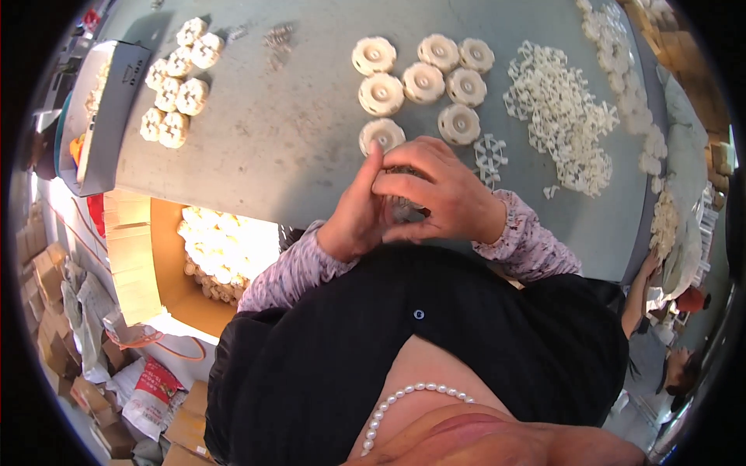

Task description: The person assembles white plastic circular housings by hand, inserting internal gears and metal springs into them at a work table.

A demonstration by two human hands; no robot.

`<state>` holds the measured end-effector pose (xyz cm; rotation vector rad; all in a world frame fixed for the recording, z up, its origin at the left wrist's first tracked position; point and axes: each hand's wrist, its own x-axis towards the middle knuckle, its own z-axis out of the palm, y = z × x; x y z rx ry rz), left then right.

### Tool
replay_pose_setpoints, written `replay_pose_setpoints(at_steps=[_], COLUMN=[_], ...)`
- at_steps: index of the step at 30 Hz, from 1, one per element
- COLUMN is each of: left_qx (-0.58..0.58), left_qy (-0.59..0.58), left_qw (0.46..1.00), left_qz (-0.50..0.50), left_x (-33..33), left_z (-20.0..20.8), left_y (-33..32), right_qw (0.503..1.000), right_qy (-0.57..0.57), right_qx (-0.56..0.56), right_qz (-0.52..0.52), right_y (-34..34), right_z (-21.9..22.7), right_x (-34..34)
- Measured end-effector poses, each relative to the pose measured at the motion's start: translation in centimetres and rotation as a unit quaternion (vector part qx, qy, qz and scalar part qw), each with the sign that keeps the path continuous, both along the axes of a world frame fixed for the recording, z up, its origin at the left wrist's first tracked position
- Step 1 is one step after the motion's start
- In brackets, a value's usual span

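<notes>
Close to my body, at the table's near edge, both hands are brought together. My left hand point(357, 210) is closed on a small greyish part point(404, 208), its thumb pointing up. The fingers of my right hand point(447, 190) curl over the same part from the right. Most of it is hidden by the fingers, so I cannot tell its kind. Just beyond my fingertips lie several round cream plastic discs point(423, 83) with scalloped rims and a raised centre. Beside my right wrist is a white openwork plastic piece point(490, 159).
A large heap of white plastic pieces point(559, 116) lies on the grey table point(295, 155) at the right. Rounded cream assemblies point(179, 62) are grouped at the far left, near a grey box point(116, 116). Below the left edge, a carton point(175, 264) holds many cream parts. Another person's arm point(639, 291) shows at right.
</notes>
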<state>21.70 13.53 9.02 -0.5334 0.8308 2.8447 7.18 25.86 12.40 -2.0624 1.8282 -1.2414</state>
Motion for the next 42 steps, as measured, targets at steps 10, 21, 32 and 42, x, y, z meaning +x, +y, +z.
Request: replay_pose_setpoints(at_steps=[10, 21, 32, 42], left_qx=[0.007, -0.917, -0.84, -0.361], left_qy=[-0.037, -0.225, -0.168, -0.02], left_qw=[0.994, 0.24, 0.413, 0.85], left_qz=[-0.1, 0.224, 0.308, 0.382], left_x=[-1.1, 1.2, 0.7, 0.2], left_z=[-1.4, -3.3, -4.8, -1.8], left_y=[0.9, -21.1, -22.3, -16.3], right_qw=[0.959, 0.992, 0.959, 0.967], right_qy=[0.094, 0.016, 0.138, 0.133], right_qx=[0.089, 0.126, 0.211, 0.216], right_qz=[-0.251, -0.024, 0.132, -0.025], right_y=[11.5, -6.3, -27.5, -10.9], right_z=[-5.0, 2.1, -6.3, -4.7], right_x=[-6.6, -8.6, -13.3, -22.2])
